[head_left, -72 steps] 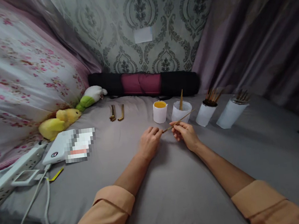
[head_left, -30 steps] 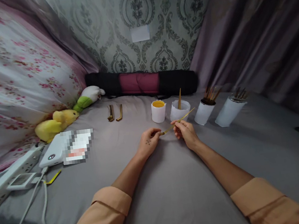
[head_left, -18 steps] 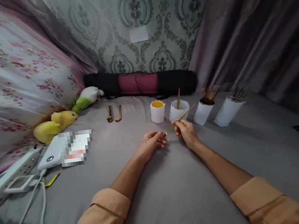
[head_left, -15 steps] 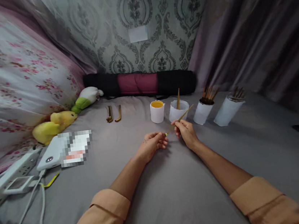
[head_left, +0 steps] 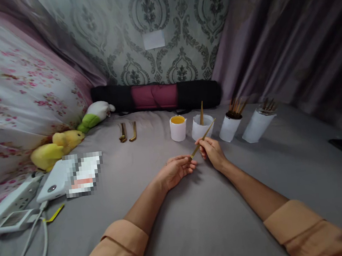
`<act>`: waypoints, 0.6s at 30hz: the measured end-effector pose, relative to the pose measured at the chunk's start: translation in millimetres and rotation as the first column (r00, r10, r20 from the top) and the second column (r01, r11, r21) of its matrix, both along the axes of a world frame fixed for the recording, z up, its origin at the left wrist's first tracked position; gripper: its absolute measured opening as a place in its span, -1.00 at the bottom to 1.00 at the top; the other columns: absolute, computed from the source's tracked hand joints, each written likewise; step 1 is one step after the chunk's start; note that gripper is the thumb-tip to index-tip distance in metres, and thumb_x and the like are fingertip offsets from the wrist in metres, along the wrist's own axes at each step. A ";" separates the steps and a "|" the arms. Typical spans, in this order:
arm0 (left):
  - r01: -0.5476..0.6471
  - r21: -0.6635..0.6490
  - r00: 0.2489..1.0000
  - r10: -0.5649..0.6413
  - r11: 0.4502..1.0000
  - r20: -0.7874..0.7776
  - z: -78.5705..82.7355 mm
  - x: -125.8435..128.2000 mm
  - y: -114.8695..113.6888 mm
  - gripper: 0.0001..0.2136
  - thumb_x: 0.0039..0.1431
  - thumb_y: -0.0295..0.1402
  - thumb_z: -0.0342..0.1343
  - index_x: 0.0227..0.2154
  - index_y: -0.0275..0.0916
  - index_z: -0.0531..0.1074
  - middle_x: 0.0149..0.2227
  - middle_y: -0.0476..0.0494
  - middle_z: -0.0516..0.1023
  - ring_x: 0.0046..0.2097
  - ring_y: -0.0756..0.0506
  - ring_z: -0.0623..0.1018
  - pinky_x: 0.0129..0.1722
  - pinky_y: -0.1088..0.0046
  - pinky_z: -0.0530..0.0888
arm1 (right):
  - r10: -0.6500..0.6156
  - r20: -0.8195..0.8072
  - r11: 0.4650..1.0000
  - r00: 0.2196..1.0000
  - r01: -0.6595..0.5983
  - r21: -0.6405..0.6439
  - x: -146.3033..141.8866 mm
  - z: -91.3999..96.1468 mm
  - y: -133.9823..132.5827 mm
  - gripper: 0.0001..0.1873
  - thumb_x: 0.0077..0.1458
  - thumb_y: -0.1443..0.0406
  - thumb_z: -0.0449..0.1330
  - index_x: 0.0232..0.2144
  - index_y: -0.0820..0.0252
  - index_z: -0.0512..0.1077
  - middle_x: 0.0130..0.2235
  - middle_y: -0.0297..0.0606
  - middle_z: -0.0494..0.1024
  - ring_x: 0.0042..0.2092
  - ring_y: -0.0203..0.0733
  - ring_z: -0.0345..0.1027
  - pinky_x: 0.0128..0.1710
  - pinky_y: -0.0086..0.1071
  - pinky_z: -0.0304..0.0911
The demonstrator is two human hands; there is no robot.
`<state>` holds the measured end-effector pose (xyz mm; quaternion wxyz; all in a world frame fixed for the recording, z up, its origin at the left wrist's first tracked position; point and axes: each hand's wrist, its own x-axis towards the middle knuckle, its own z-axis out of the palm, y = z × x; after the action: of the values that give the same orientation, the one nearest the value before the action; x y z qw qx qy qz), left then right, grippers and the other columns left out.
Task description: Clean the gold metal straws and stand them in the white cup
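A slim paintbrush [head_left: 202, 139] with a tapered golden-brown handle slants between my hands, its thin end pointing up and right. My right hand [head_left: 213, 152] pinches the handle near its middle. At the lower end, by the shiny metal band, the fingers and thumb of my left hand [head_left: 179, 170] close around the tip, hiding the bristles. Just behind my right hand stands a white cup [head_left: 197, 132] with a similar brush handle [head_left: 202, 113] upright in it. Left of that is a white cup with yellow-orange contents [head_left: 178, 132].
Two white holders [head_left: 229, 130] [head_left: 255, 129] full of thin sticks stand at right. Golden-brown bent-ended pieces [head_left: 123, 133] lie at back left on the grey cloth [head_left: 178, 235]. Plush toys [head_left: 48, 154], a power bank [head_left: 57, 179], cables and a power strip [head_left: 9, 208] line the left; a dark roll [head_left: 198, 93] lies behind.
My left hand has shifted slightly right and down, its fingers straighter at the brush's lower end. The paintbrush has tilted a little steeper. The whole view has shifted slightly.
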<state>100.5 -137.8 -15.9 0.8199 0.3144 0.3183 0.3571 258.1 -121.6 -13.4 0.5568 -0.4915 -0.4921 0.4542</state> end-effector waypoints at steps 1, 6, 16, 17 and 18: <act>0.012 -0.004 1.000 -0.012 1.000 0.011 -0.8 -0.3 0.0 -0.86 0.04 -0.58 0.01 -0.29 -0.43 0.33 -0.36 -0.29 0.48 -0.42 0.02 0.48 -0.43 0.56 0.40 | 0.003 -0.001 1.000 1.000 -0.003 -0.006 -0.1 1.0 -0.6 -0.84 -0.07 0.23 0.04 -0.50 0.21 0.31 -0.68 -0.50 0.15 -0.69 -0.46 -0.03 -0.75 -0.55 -0.07; 0.056 0.003 0.998 -0.056 0.998 0.027 -1.3 -1.6 -0.7 -0.82 0.03 -0.59 0.01 -0.25 -0.44 0.32 -0.33 -0.29 0.48 -0.41 0.03 0.48 -0.42 0.57 0.39 | 0.014 0.001 1.000 1.000 -0.014 -0.026 -0.4 4.5 -2.8 -0.84 -0.07 0.23 0.03 -0.49 0.22 0.30 -0.69 -0.50 0.14 -0.70 -0.46 -0.04 -0.75 -0.55 -0.08; 0.082 0.003 0.996 -0.082 0.997 0.022 0.0 -2.3 -0.6 -0.83 0.04 -0.56 0.03 -0.26 -0.42 0.33 -0.35 -0.24 0.47 -0.43 0.06 0.45 -0.46 0.59 0.37 | 0.017 0.002 0.999 1.000 -0.017 -0.033 1.9 2.6 -2.4 -0.81 -0.07 0.20 0.03 -0.46 0.22 0.30 -0.68 -0.50 0.14 -0.69 -0.46 -0.03 -0.75 -0.55 -0.07; 0.084 0.001 0.996 -0.084 0.996 0.021 0.5 -2.3 -0.8 -0.84 0.04 -0.56 0.03 -0.26 -0.42 0.33 -0.36 -0.24 0.47 -0.44 0.06 0.45 -0.46 0.59 0.37 | 0.015 0.004 0.999 1.000 -0.014 -0.035 2.1 3.0 -2.5 -0.80 -0.07 0.19 0.03 -0.46 0.22 0.30 -0.67 -0.50 0.14 -0.69 -0.46 -0.03 -0.75 -0.55 -0.07; 0.086 -0.002 0.996 -0.086 0.996 0.019 1.0 -2.3 -1.0 -0.84 0.04 -0.57 0.03 -0.27 -0.42 0.32 -0.36 -0.23 0.46 -0.45 0.06 0.45 -0.47 0.59 0.37 | 0.010 0.006 0.999 1.000 -0.010 -0.038 2.3 3.3 -2.6 -0.79 -0.07 0.18 0.03 -0.46 0.22 0.31 -0.67 -0.50 0.15 -0.69 -0.46 -0.03 -0.74 -0.55 -0.06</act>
<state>98.2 -138.9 -14.9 0.8379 0.3232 0.2971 0.3242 260.4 -124.2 -10.1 0.5437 -0.5008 -0.4875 0.4647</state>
